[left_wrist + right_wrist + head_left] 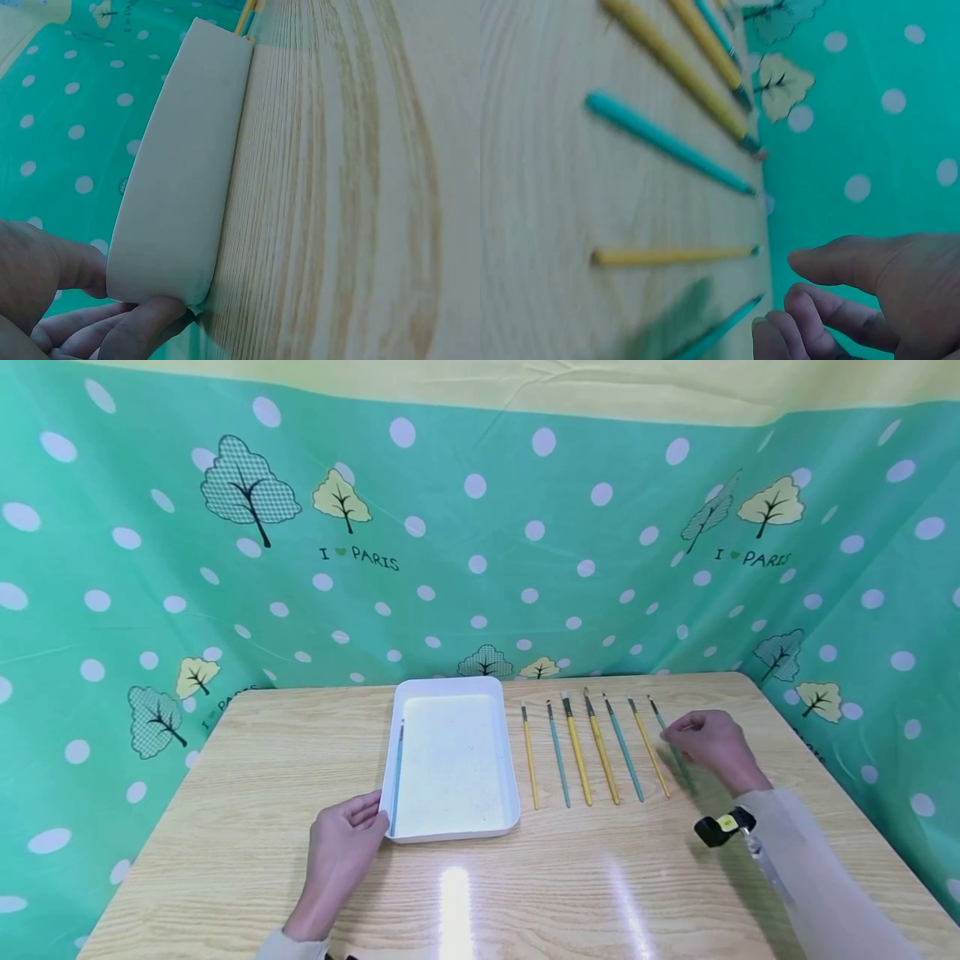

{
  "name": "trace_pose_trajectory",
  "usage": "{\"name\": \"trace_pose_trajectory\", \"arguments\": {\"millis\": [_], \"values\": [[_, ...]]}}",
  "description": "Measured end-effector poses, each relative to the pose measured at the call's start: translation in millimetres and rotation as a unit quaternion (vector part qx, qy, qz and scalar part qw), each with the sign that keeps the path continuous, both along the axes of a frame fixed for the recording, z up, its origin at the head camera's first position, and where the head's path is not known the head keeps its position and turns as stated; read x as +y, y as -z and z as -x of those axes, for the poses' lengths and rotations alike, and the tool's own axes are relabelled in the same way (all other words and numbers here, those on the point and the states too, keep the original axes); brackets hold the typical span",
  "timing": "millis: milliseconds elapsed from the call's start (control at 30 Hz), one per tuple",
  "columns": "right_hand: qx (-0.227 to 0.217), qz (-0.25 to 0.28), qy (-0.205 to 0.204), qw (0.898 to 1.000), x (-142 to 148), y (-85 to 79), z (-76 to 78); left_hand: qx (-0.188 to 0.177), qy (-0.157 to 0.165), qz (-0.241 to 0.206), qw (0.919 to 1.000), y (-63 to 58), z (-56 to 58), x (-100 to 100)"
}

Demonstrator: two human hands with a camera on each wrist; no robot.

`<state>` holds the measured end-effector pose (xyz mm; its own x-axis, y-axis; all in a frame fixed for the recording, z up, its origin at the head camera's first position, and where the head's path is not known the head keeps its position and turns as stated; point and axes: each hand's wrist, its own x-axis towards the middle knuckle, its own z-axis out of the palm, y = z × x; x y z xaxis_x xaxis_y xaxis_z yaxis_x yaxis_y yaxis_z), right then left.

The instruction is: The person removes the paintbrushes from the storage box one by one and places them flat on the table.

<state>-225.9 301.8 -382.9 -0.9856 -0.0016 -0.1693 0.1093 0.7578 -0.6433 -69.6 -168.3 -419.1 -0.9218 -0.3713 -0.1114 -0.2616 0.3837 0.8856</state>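
Observation:
A white rectangular tray stands on the table, with one blue paintbrush lying along its left side. My left hand pinches the tray's near left corner, thumb at the rim and fingers around the outside, as the left wrist view shows. To the right, my right hand hovers over the rightmost teal paintbrush, fingers bent loosely. In the right wrist view a gap shows between thumb and fingers, and that teal brush lies on the table beyond the fingertips, partly out of frame.
Between tray and right hand several paintbrushes lie in a row, yellow ones such as the thick brush and teal ones such as the slim brush. The wooden table ends at a green dotted curtain behind and at the sides.

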Motion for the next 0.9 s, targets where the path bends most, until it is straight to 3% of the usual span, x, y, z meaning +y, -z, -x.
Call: {"name": "trace_pose_trajectory", "arguments": {"millis": [167,400,900], "values": [[0.0,0.024,-0.017,1.0,-19.8,-9.5,-1.3,-0.002,0.0,0.003,1.0,-0.8,0.0,0.2],[-0.033,0.094,-0.019,0.995,-47.2,-16.0,-1.6,-0.006,-0.002,-0.002,1.0,-0.8,-0.5,0.1],[-0.05,0.18,-0.037,0.982,-107.5,-14.5,2.8,-0.011,0.0,-0.008,0.9999,-0.6,-1.6,-0.8]]}}
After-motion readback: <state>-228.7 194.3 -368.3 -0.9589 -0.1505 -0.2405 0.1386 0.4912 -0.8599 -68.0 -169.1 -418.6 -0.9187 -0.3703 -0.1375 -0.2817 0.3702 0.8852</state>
